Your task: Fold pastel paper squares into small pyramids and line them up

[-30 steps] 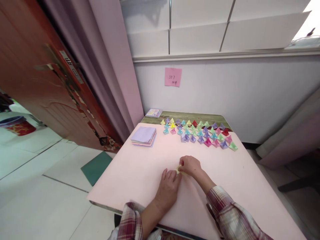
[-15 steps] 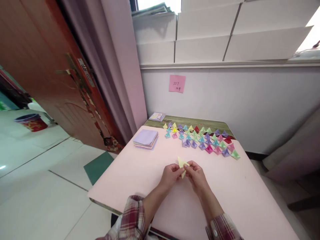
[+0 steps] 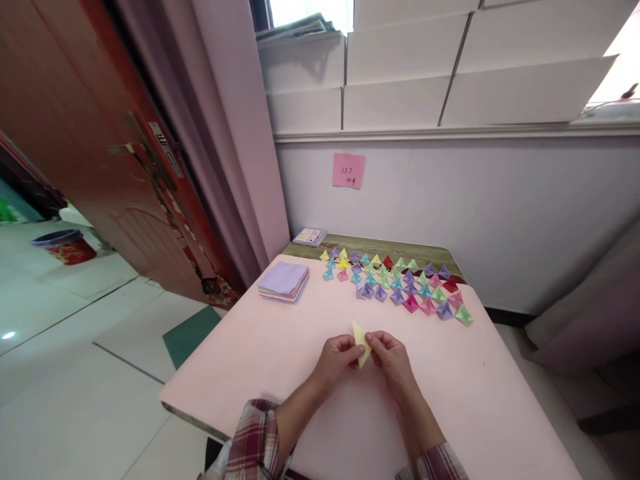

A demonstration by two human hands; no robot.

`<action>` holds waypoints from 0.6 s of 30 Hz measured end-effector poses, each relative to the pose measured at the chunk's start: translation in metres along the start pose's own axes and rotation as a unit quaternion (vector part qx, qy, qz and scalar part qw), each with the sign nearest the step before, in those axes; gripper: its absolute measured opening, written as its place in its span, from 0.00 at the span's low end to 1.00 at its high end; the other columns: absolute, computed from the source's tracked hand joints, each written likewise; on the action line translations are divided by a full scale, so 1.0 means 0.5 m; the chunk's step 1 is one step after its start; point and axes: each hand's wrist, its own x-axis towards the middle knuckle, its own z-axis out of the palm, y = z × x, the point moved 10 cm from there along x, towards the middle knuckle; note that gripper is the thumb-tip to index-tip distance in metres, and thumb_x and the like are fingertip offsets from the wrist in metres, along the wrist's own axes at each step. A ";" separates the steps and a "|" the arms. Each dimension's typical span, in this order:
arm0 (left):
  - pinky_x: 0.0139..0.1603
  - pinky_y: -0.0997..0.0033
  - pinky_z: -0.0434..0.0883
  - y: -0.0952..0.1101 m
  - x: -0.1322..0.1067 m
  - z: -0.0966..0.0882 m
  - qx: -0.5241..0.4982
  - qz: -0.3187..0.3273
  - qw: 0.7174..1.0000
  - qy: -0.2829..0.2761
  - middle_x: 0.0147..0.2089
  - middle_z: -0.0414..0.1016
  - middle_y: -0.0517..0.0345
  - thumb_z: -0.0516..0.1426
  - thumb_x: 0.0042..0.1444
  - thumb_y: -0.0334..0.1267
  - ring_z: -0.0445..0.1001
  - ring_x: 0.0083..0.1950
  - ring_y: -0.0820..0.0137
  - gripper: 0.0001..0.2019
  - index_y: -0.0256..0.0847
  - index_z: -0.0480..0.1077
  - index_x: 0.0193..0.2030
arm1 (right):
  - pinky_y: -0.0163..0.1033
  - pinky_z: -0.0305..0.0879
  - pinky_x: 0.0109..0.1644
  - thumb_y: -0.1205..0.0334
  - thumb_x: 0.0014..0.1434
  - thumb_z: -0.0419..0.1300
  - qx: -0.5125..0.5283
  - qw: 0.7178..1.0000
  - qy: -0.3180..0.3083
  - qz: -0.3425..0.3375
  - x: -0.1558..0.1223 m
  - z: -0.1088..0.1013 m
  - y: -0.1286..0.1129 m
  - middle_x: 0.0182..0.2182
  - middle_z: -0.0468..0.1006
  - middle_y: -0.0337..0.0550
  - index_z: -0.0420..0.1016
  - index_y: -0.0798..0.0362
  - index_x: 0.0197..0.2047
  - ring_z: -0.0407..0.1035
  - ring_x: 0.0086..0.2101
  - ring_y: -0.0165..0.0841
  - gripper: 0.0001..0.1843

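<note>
A small pale yellow piece of folded paper (image 3: 361,341) is held upright between my two hands, just above the pink tabletop (image 3: 260,353). My left hand (image 3: 340,359) pinches its lower left side, thumb toward me. On the right side, the thumb and fingers of my right hand (image 3: 391,355) grip the paper's edge. The fingers behind the paper are partly hidden. Beyond my hands stand several rows of small folded paper boats (image 3: 410,303) in purple, green, blue, pink, red and yellow.
A stack of coloured paper squares (image 3: 284,280) lies at the table's left, with a printed packet (image 3: 311,237) behind it. A pink note (image 3: 349,171) is stuck on the wall. A wooden door (image 3: 115,160) and a red bin (image 3: 65,247) are at left.
The yellow paper has turned in my hands and now shows a narrower, taller diamond shape. Both hands still grip it. The whole view has shifted slightly.
</note>
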 end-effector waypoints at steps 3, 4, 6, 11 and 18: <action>0.26 0.75 0.62 0.001 0.008 -0.002 0.007 -0.004 1.000 0.012 0.22 0.70 0.61 0.64 0.47 0.48 0.66 0.22 0.75 0.17 0.36 0.67 0.25 | 0.31 0.44 0.22 0.49 0.48 0.69 0.000 0.999 0.020 -0.028 -0.001 -0.009 -0.011 0.14 0.60 0.30 0.72 0.54 0.24 0.50 0.18 0.23 0.17; 0.26 0.75 0.62 0.004 0.011 -0.004 0.004 -0.005 1.000 0.019 0.22 0.71 0.61 0.64 0.46 0.49 0.66 0.23 0.75 0.17 0.36 0.67 0.26 | 0.31 0.45 0.22 0.49 0.48 0.69 -0.003 0.999 0.022 -0.033 -0.001 -0.009 -0.013 0.14 0.61 0.30 0.72 0.54 0.24 0.51 0.19 0.23 0.17; 0.26 0.75 0.63 0.015 0.016 -0.007 0.000 -0.002 1.000 0.031 0.22 0.70 0.62 0.65 0.46 0.49 0.66 0.22 0.75 0.18 0.37 0.66 0.24 | 0.32 0.46 0.23 0.49 0.48 0.69 -0.009 0.999 0.025 -0.040 -0.002 -0.009 -0.017 0.15 0.62 0.31 0.71 0.54 0.23 0.52 0.19 0.24 0.17; 0.22 0.76 0.60 0.038 0.016 -0.015 0.033 0.024 0.997 0.058 0.17 0.67 0.63 0.65 0.44 0.47 0.63 0.20 0.76 0.18 0.38 0.64 0.20 | 0.32 0.50 0.24 0.48 0.49 0.67 -0.013 0.999 0.011 -0.029 -0.006 0.001 -0.018 0.17 0.64 0.32 0.72 0.54 0.24 0.55 0.20 0.25 0.17; 0.27 0.75 0.62 0.052 0.012 -0.027 0.048 0.035 0.997 0.045 0.21 0.68 0.61 0.62 0.50 0.47 0.65 0.23 0.75 0.15 0.37 0.67 0.24 | 0.32 0.50 0.24 0.48 0.48 0.68 -0.031 0.999 -0.006 -0.012 -0.010 0.008 -0.010 0.17 0.65 0.33 0.74 0.54 0.26 0.56 0.20 0.25 0.17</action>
